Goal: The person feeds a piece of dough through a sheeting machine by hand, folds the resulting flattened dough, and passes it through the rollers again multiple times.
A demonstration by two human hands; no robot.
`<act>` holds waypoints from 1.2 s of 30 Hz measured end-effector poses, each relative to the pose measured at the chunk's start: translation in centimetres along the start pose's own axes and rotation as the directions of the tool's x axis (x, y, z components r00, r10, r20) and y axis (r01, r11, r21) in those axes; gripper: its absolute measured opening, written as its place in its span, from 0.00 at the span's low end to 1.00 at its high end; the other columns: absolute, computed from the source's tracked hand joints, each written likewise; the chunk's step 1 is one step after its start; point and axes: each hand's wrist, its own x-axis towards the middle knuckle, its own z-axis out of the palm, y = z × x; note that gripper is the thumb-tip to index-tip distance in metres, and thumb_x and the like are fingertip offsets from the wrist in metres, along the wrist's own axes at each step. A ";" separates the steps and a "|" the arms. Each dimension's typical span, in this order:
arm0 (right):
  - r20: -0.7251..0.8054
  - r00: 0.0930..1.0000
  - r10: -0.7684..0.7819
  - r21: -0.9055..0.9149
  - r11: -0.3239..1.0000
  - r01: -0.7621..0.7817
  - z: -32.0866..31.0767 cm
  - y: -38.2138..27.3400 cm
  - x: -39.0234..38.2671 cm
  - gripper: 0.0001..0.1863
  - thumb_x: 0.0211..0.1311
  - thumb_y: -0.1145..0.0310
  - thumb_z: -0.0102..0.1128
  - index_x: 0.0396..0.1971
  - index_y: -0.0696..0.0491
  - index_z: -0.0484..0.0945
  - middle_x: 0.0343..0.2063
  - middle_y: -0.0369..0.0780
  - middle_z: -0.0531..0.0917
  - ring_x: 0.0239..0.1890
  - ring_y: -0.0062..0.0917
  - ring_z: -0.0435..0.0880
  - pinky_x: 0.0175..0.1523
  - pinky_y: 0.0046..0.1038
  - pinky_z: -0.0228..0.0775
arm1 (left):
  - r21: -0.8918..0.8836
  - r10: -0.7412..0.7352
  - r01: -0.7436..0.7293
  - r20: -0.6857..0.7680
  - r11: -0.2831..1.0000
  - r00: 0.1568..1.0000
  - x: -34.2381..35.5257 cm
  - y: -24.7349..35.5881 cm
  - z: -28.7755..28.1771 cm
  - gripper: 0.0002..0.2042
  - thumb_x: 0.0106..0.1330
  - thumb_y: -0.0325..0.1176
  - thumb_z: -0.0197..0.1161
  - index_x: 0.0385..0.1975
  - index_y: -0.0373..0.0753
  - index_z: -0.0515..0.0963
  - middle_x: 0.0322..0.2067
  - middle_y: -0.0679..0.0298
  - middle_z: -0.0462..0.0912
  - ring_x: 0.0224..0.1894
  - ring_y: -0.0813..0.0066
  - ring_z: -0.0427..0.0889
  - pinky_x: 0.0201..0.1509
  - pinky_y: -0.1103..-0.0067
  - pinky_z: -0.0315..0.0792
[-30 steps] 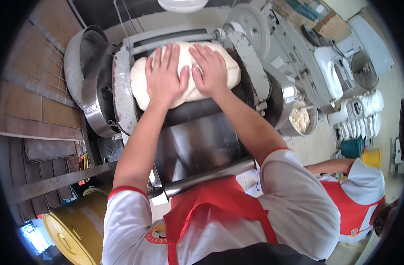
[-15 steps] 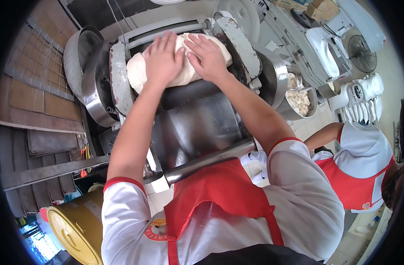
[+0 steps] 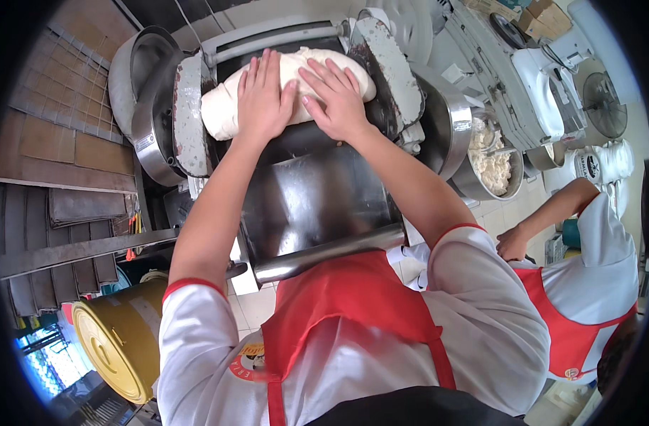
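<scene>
A thick pale roll of dough (image 3: 220,113) lies across the rollers of a dough sheeter (image 3: 190,117) in front of me. My left hand (image 3: 265,103) rests on the dough left of its middle, palm down with fingers stretched forward. Beside it, my right hand (image 3: 335,99) presses on the dough's right part, fingers spread and thumb pointing inward. Neither hand is closed round anything. Between my forearms, the sheeter's shiny metal tray (image 3: 303,206) slopes toward me. The underside of the dough is hidden.
A metal bowl (image 3: 496,174) of pale, lumpy dough stands to the right, near a white mixer (image 3: 544,92). A co-worker in a red apron (image 3: 555,316) is close on my right. A yellow lidded bin (image 3: 118,341) stands at left, below stacked dark trays (image 3: 33,248).
Both hands stay on the dough, which has turned slightly, with less of it showing below my palms. The co-worker's arm has shifted, and their hand now shows. The whole view has shifted a little.
</scene>
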 end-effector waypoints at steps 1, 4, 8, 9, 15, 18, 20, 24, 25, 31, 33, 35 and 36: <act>-0.006 1.000 0.003 0.084 0.997 -0.003 -0.4 0.6 0.2 0.23 0.66 0.57 0.60 0.60 0.46 0.80 0.63 0.39 0.80 0.66 0.43 0.74 0.71 0.45 0.61 | -0.053 -0.005 0.008 0.044 0.999 0.999 0.1 0.1 -0.5 0.33 0.75 0.51 0.49 0.73 0.34 0.62 0.73 0.49 0.64 0.76 0.48 0.60 0.79 0.58 0.51; -0.118 0.992 -0.042 0.176 0.982 0.062 -0.8 0.6 2.8 0.17 0.65 0.63 0.61 0.51 0.50 0.86 0.57 0.40 0.84 0.63 0.42 0.79 0.68 0.44 0.66 | -0.142 -0.057 0.064 0.057 0.988 0.997 1.7 -0.4 -0.8 0.33 0.76 0.50 0.49 0.74 0.34 0.61 0.73 0.47 0.63 0.77 0.47 0.59 0.80 0.59 0.49; -0.148 0.988 -0.038 0.171 0.983 0.063 2.5 2.3 3.5 0.16 0.65 0.63 0.60 0.49 0.50 0.87 0.54 0.39 0.86 0.59 0.39 0.82 0.68 0.42 0.68 | -0.003 -0.039 0.039 -0.003 0.999 0.999 2.2 0.7 1.2 0.31 0.74 0.46 0.52 0.71 0.34 0.65 0.68 0.46 0.70 0.72 0.46 0.66 0.77 0.60 0.55; -0.139 0.990 -0.038 0.170 0.984 0.062 3.0 3.0 3.1 0.16 0.65 0.63 0.59 0.49 0.50 0.87 0.54 0.39 0.86 0.59 0.38 0.82 0.67 0.42 0.68 | 0.021 -0.037 0.036 0.010 0.999 0.999 2.5 0.8 1.7 0.31 0.73 0.45 0.53 0.71 0.34 0.66 0.67 0.45 0.73 0.71 0.45 0.68 0.76 0.60 0.58; -0.070 0.997 -0.029 0.139 0.990 0.038 3.0 3.6 1.5 0.19 0.68 0.61 0.56 0.55 0.50 0.84 0.58 0.38 0.84 0.62 0.37 0.80 0.69 0.41 0.65 | 0.029 -0.020 0.022 -0.069 0.999 0.997 2.2 0.4 2.2 0.31 0.68 0.45 0.57 0.69 0.35 0.69 0.61 0.48 0.79 0.65 0.46 0.75 0.70 0.58 0.65; 0.053 0.999 0.003 0.185 0.983 -0.013 1.8 3.3 0.8 0.24 0.71 0.58 0.53 0.63 0.49 0.78 0.66 0.40 0.76 0.69 0.42 0.71 0.73 0.47 0.57 | 0.148 -0.026 0.025 0.003 0.989 1.000 0.8 1.3 2.1 0.30 0.73 0.48 0.52 0.70 0.37 0.67 0.67 0.54 0.74 0.71 0.51 0.69 0.75 0.57 0.58; 0.083 0.996 0.024 0.181 0.983 -0.038 0.6 2.5 2.0 0.25 0.71 0.58 0.53 0.65 0.49 0.76 0.69 0.42 0.73 0.71 0.46 0.68 0.74 0.50 0.54 | 0.133 -0.095 0.086 0.061 0.987 0.994 -0.4 1.8 1.8 0.31 0.75 0.50 0.48 0.73 0.40 0.64 0.72 0.58 0.68 0.76 0.56 0.61 0.79 0.60 0.48; 0.134 0.987 0.088 0.019 0.996 -0.092 2.9 3.0 4.3 0.27 0.74 0.53 0.48 0.68 0.47 0.74 0.72 0.42 0.69 0.73 0.48 0.65 0.76 0.54 0.48 | 0.052 -0.118 0.117 0.014 0.992 0.993 -0.7 1.5 1.8 0.32 0.75 0.50 0.48 0.75 0.41 0.61 0.74 0.60 0.65 0.77 0.56 0.59 0.80 0.59 0.45; 0.184 0.977 0.103 -0.032 0.995 -0.099 3.2 3.1 4.0 0.28 0.75 0.50 0.45 0.70 0.44 0.72 0.72 0.41 0.69 0.74 0.48 0.64 0.76 0.57 0.45 | 0.047 -0.132 0.132 -0.009 0.990 0.991 -0.9 1.4 2.1 0.32 0.75 0.49 0.48 0.75 0.41 0.61 0.74 0.61 0.65 0.77 0.55 0.59 0.80 0.59 0.44; 0.409 0.904 0.128 -0.062 0.992 -0.112 3.0 4.4 1.8 0.30 0.77 0.46 0.42 0.74 0.39 0.65 0.76 0.40 0.62 0.77 0.48 0.58 0.77 0.59 0.41 | -0.342 -0.310 0.261 -0.096 0.902 0.946 -5.5 2.4 0.8 0.32 0.74 0.42 0.54 0.75 0.34 0.59 0.74 0.50 0.63 0.78 0.48 0.55 0.79 0.54 0.44; 0.473 0.869 0.147 -0.076 0.989 -0.126 2.5 5.9 2.5 0.32 0.77 0.44 0.42 0.76 0.38 0.62 0.78 0.42 0.57 0.79 0.47 0.53 0.76 0.61 0.40 | -0.476 -0.298 0.172 -0.202 0.862 0.933 -11.9 4.8 1.0 0.24 0.72 0.35 0.54 0.64 0.28 0.70 0.61 0.44 0.77 0.67 0.44 0.73 0.75 0.53 0.56; 0.412 0.909 0.071 0.039 0.995 -0.095 2.7 8.0 5.7 0.31 0.76 0.44 0.45 0.71 0.46 0.69 0.74 0.46 0.65 0.74 0.48 0.63 0.75 0.51 0.52 | -0.748 -0.540 0.454 0.153 0.484 0.828 -19.7 8.1 4.3 0.20 0.75 0.39 0.51 0.55 0.29 0.75 0.53 0.47 0.81 0.60 0.52 0.78 0.69 0.58 0.65; 0.395 0.918 0.047 0.153 0.981 -0.116 3.6 9.7 7.4 0.31 0.76 0.44 0.46 0.69 0.49 0.72 0.72 0.47 0.69 0.72 0.47 0.67 0.74 0.46 0.58 | -0.852 -0.678 0.523 0.394 -0.016 0.621 -21.0 7.9 7.7 0.20 0.76 0.41 0.50 0.56 0.30 0.76 0.53 0.48 0.81 0.60 0.54 0.78 0.69 0.58 0.66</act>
